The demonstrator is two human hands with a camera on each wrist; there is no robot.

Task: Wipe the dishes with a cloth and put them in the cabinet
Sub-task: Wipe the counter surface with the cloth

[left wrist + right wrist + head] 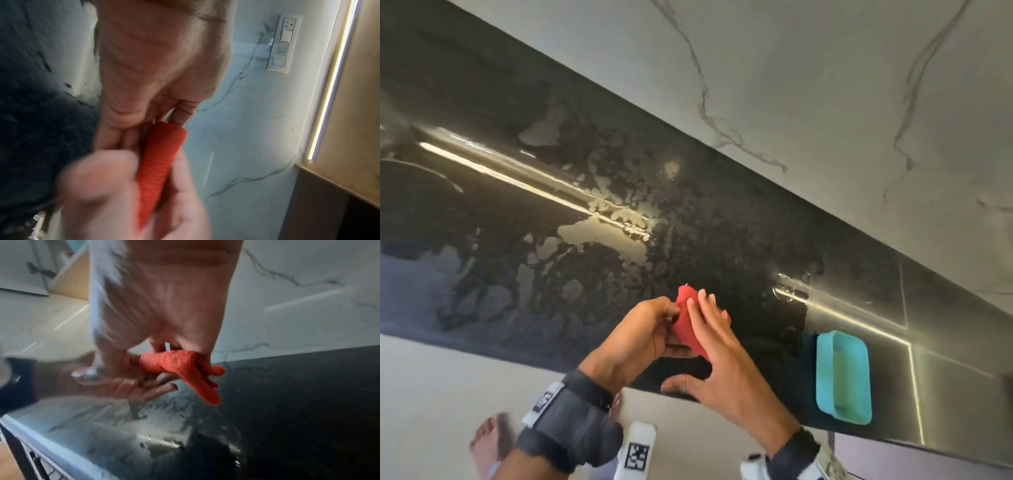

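A folded red cloth [686, 320] is held up between both hands above the dark, wet countertop [585, 246]. My left hand [647, 330] grips the cloth from the left, fingers curled round it. My right hand [717, 346] lies flat against the cloth's right side, fingers straight and thumb spread away. The left wrist view shows the cloth [160, 170] as a narrow folded strip between the two palms. In the right wrist view the cloth [185, 368] hangs over the fingers. A teal rectangular dish [842, 377] stands on the counter to the right, apart from both hands.
Water patches and streaks cover the glossy counter. A white marble wall [825, 85] runs behind it, with a socket panel [283, 43] and a lit strip [333, 81] beside a wooden cabinet side. The counter's front edge is just below my wrists; pale floor lies beneath.
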